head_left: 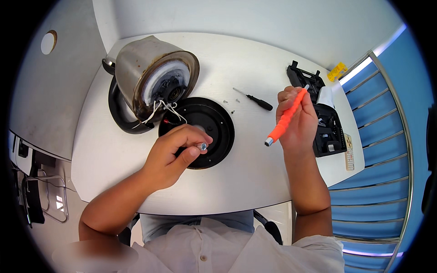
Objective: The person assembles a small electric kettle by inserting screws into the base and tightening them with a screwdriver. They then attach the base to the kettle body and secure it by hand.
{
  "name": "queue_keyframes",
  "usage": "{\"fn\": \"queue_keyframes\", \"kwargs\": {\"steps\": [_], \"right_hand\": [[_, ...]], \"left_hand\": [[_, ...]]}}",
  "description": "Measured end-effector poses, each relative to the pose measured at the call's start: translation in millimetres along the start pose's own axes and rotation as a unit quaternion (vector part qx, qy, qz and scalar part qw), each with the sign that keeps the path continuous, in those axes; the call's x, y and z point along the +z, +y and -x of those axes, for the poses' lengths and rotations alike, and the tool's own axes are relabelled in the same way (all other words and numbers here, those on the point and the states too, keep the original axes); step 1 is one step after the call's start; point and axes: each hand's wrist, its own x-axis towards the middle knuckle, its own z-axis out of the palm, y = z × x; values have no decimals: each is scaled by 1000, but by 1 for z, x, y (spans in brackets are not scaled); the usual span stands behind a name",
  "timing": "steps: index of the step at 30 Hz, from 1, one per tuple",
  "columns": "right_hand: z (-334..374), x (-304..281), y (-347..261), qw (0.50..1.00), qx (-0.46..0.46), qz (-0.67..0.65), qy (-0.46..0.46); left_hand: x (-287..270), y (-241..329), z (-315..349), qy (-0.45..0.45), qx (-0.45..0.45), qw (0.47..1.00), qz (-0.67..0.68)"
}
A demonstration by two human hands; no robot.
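Between the thumb and fingers of my left hand (175, 152) is a small silver socket (201, 146), held above the black round kettle base (221, 123). My right hand (296, 116) grips an orange flexible screwdriver extension shaft (291, 113), tilted with its silver socket end toward me. On its side at the back left lies a stained steel electric kettle (141, 68), its underside turned outward. White wires (166, 108) hang from that opened bottom over the base. The fingers of my left hand cover part of the base.
A black-handled screwdriver (259, 101) and several small screws (232, 112) lie mid-table. At the right, an open black tool case (330, 129) sits near a beige card (349, 152). Beyond the table's right edge runs a metal railing (407, 168); a yellow object (337, 72) is behind the case.
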Motion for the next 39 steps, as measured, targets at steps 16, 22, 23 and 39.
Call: {"fn": "queue_keyframes", "kwargs": {"steps": [16, 22, 23, 39], "right_hand": [[2, 0, 10, 998, -9, 62, 25], [17, 18, 26, 795, -188, 542, -196], [21, 18, 31, 667, -267, 640, -273], [38, 20, 54, 431, -230, 804, -339]], "left_hand": [[-4, 2, 0, -29, 0, 999, -28], [-3, 3, 0, -16, 13, 999, -36], [-2, 3, -1, -18, 15, 999, -36], [-3, 3, 3, -24, -21, 998, -58]]}}
